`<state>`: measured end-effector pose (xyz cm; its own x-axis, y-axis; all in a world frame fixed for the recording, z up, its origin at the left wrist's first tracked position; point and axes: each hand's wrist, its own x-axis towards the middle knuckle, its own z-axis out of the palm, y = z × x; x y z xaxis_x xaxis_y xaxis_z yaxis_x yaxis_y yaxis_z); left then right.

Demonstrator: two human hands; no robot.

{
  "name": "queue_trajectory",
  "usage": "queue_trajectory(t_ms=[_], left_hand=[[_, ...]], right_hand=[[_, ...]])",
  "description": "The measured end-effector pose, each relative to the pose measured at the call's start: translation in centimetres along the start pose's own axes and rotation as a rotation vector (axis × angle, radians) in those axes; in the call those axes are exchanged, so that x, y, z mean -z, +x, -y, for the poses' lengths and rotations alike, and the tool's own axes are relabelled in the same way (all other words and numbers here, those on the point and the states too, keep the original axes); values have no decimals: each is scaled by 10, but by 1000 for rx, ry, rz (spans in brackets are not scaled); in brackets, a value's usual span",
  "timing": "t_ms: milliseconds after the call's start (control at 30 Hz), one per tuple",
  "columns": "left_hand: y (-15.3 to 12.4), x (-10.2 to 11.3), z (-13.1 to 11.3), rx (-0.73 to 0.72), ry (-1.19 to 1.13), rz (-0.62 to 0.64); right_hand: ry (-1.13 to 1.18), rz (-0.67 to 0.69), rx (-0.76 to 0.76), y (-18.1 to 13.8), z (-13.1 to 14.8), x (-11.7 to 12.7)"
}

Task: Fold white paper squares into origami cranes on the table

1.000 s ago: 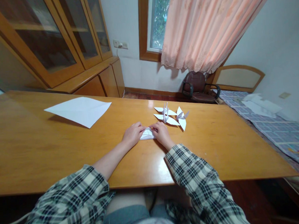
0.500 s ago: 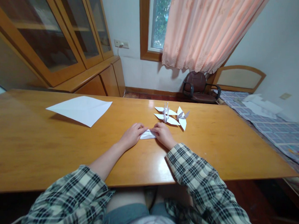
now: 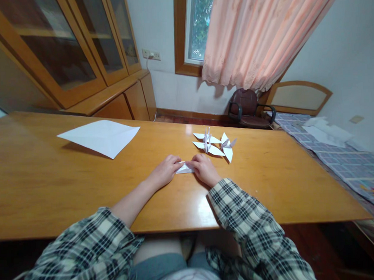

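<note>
A small folded piece of white paper [image 3: 184, 169] lies on the wooden table, its lower edge toward me. My left hand [image 3: 167, 169] grips its left end, with thumb and fingers closed on it. From the other side my right hand [image 3: 204, 169] is closed on the right end, fingertips pressing the upper fold. Both hands cover the paper's ends, so only the middle shows. Just beyond my right hand stand folded paper cranes: two close together [image 3: 207, 146] and one at their right [image 3: 227, 146].
A large square sheet of white paper [image 3: 104, 137] rests at the table's far left, its edges slightly raised. The wooden table [image 3: 84, 194] ends in front of my lap. Past it are a glass-door cabinet [image 3: 59, 46], a brown armchair [image 3: 247, 106] and a bed [image 3: 326, 146].
My right hand has shifted slightly left along the folded paper, its fingertips covering more of the upper fold. My left hand and the cranes stay practically where they were.
</note>
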<state>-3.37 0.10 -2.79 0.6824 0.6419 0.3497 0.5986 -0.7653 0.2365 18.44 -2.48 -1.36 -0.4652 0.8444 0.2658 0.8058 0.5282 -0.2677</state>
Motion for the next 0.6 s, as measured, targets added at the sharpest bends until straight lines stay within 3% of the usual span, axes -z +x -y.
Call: queue_trajectory(t_ms=[300, 600], left_hand=[[2, 11, -15, 40, 116, 100], [0, 17, -22, 134, 117, 23]], right_hand=[[-85, 43, -8, 1, 6, 2], [-70, -7, -66, -5, 3, -3]])
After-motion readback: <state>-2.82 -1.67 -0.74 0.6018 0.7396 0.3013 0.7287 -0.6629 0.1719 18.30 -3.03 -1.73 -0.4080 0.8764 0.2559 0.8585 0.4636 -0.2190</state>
